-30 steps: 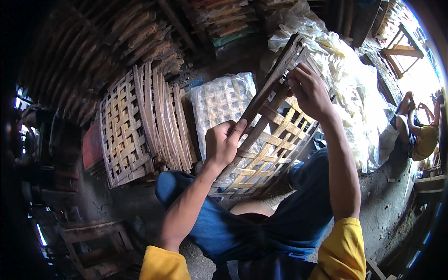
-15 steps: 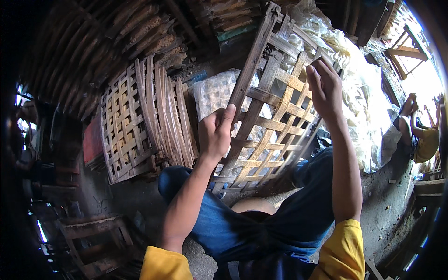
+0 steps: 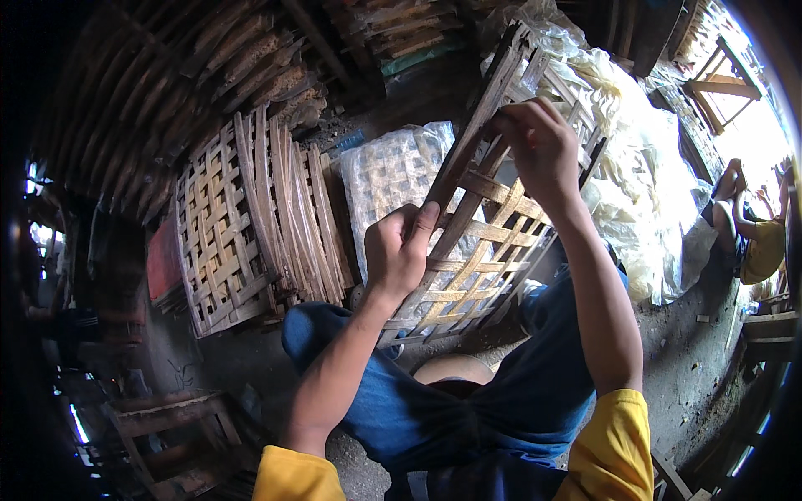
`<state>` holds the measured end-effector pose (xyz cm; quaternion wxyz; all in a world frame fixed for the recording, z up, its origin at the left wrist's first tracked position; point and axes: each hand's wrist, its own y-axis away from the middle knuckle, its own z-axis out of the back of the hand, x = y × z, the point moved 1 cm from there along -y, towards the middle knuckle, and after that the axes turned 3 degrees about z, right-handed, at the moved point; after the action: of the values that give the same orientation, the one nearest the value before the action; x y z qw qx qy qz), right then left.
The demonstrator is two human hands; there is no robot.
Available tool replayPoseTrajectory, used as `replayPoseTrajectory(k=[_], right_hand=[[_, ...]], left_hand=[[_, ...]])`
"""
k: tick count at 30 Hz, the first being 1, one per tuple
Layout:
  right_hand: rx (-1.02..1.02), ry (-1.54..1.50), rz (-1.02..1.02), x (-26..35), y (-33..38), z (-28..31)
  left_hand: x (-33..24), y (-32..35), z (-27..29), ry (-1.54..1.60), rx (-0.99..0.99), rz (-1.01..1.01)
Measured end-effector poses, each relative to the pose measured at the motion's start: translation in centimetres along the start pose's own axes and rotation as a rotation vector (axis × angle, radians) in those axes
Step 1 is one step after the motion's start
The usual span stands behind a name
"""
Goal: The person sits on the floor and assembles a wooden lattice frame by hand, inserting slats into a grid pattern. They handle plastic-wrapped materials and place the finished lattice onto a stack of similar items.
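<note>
A woven bamboo lattice tray (image 3: 484, 250) with a dark wooden frame stands tilted on edge between my knees. My left hand (image 3: 399, 250) grips its left frame bar low down, thumb up along the wood. Higher up, my right hand (image 3: 539, 146) pinches the frame and a bamboo strip near the tray's upper part. Both arms reach forward from yellow sleeves over blue trousers.
A stack of similar bamboo trays (image 3: 251, 221) leans upright on the left. A clear plastic bag of pale pieces (image 3: 393, 171) stands behind the held tray, with larger white bags (image 3: 643, 184) to the right. Another person (image 3: 752, 238) sits at the far right. A wooden stool (image 3: 175, 426) stands lower left.
The tray was swung up more upright, then tipped slightly. My right hand moved from its right side to the upper middle frame; my left hand kept hold of the left bar.
</note>
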<state>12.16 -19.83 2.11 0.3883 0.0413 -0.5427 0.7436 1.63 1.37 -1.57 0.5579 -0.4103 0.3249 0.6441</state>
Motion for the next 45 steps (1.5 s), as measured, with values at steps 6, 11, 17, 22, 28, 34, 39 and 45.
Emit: replayPoseTrajectory(k=[6,11,17,22,28,34,39,45], right_hand=[[-0.076,-0.311,-0.422,-1.5,0.2,0.7],[-0.130,-0.587,-0.563,-1.1,0.4,0.4],[-0.665,-0.737,-0.772,-7.0,-0.6,5.2],[-0.601,-0.468,-0.840,-10.1,0.6,7.3],[-0.476,0.290,-0.446,-8.1,0.6,6.8],[0.085,0.041,-0.014,0.9,0.4,0.4],[0.063,-0.107,-0.107,0.2,0.3,-0.1],[0.081,-0.023,0.027,-0.7,-0.2,1.0]], left_hand=[[-0.6,0.3,-0.4,0.051,0.041,-0.029],[-0.6,0.3,-0.4,0.039,0.042,-0.034],[-0.6,0.3,0.7,0.042,-0.029,0.002],[-0.6,0.1,1.5,0.011,-0.067,0.010],[-0.5,-0.4,1.2,-0.006,-0.088,0.014],[-0.4,-0.3,0.4,-0.002,-0.085,0.029],[-0.5,-0.4,-0.6,0.061,-0.010,0.005],[-1.0,-0.1,-0.5,-0.073,0.006,-0.017]])
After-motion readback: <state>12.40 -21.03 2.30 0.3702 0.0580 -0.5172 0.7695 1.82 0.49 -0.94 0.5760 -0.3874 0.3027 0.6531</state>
